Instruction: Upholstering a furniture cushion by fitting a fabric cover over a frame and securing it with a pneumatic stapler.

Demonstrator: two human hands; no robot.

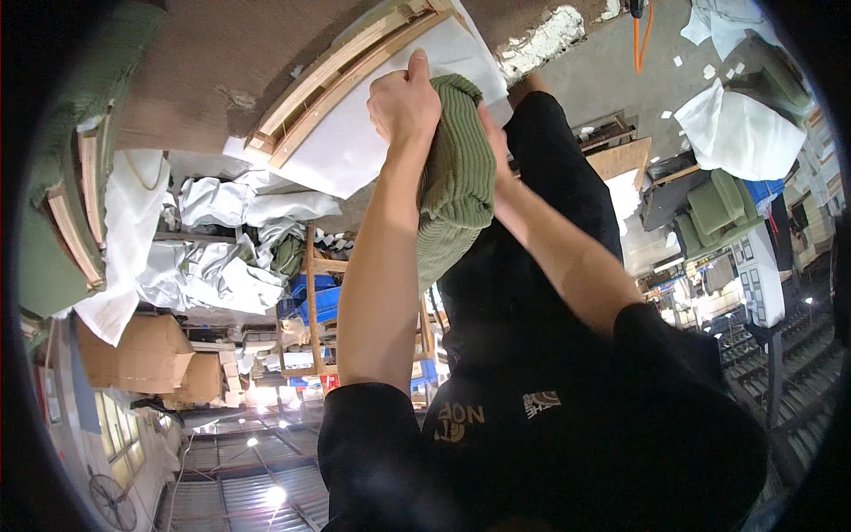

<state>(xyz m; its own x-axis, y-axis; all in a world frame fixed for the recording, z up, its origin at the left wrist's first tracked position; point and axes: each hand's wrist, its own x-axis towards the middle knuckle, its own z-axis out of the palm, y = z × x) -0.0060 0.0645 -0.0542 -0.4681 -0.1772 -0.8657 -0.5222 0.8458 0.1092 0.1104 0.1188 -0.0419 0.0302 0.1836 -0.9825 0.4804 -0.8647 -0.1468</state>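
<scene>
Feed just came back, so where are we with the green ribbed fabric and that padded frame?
Done: the wooden frame already carries white padding. In hand: the left hand grips the bunched green ribbed fabric at the frame's edge; the right hand is mostly hidden behind it. Left: the fabric hangs bunched, and the white padding shows uncovered.

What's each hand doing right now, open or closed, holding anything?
Left hand: closed, grip on the green ribbed fabric.
Right hand: mostly hidden behind the fabric, touching it; grip cannot be told.
</scene>
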